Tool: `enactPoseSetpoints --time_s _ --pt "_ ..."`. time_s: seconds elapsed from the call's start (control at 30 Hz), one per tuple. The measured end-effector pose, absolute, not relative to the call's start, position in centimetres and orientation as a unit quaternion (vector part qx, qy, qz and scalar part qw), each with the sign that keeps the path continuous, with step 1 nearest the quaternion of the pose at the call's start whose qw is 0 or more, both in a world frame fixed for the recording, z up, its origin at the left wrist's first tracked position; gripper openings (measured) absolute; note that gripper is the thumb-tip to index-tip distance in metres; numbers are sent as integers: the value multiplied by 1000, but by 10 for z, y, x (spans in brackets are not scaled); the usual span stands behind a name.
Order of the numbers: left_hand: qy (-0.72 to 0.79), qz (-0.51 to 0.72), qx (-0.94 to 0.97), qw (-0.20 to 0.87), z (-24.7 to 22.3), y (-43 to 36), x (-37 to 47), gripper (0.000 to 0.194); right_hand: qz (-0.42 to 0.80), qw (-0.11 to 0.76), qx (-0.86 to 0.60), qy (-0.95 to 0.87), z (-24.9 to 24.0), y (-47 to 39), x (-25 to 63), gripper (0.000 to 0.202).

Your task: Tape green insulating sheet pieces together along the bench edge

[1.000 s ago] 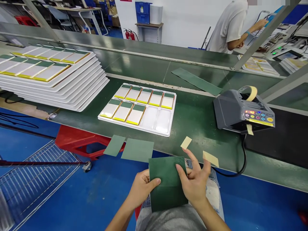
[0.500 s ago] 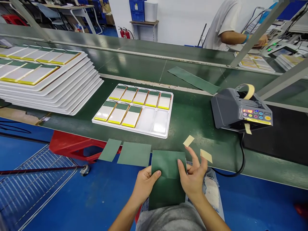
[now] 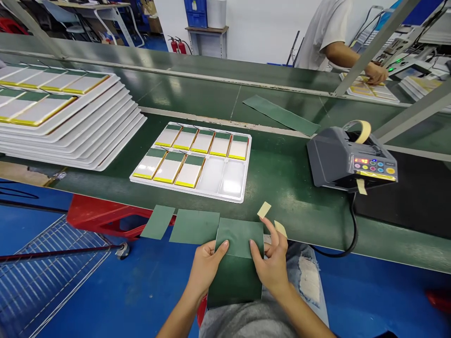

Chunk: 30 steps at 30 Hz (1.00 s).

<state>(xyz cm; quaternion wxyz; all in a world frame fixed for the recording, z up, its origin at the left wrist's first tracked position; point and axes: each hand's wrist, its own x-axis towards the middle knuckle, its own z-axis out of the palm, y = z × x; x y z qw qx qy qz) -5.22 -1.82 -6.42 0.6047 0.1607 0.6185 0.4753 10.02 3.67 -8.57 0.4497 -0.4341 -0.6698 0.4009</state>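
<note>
Between my two hands is a green sheet, with a lighter green band across its upper part. My left hand grips its left edge, thumb on top. My right hand grips the right edge the same way, its other fingers raised. Two short pieces of cream tape, one piece and another piece, stick to those raised fingertips. Left of the sheet, a green rectangle and a smaller green piece lie at the bench edge. Beyond them sits a white tray of flat white-and-yellow packs with green strips.
A tape dispenser stands at right, a tape end sticking out, beside a black mat. Stacked trays fill the left. A long green strip lies behind. Across the bench, a co-worker's hand is over another tray. A wire rack is below left.
Both my hands and the green sheet have shifted slightly left in view. My right thumb has moved in over the sheet, and the taped fingers have turned. The co-worker's hand has lowered toward the tray.
</note>
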Motion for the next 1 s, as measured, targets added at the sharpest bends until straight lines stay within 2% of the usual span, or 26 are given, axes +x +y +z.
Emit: enactPoseSetpoints --time_s 0.3,0.53,0.67,0.83,1.0 --pt "621 476 122 610 -65 -22 -50 45 329 375 -495 -712 -81 48 121 70" --pt "604 465 172 625 -66 -59 -45 46 495 378 -406 -669 -82 22 128 74" --pt "595 442 246 624 -68 -83 -46 41 564 394 -383 -616 -83 8 129 64" --pt "594 406 307 623 -73 -105 -49 40 613 423 -378 -550 -80 -3 130 55" --pt "590 366 376 613 -67 -109 -55 36 605 430 -387 -548 -76 -9 129 55"
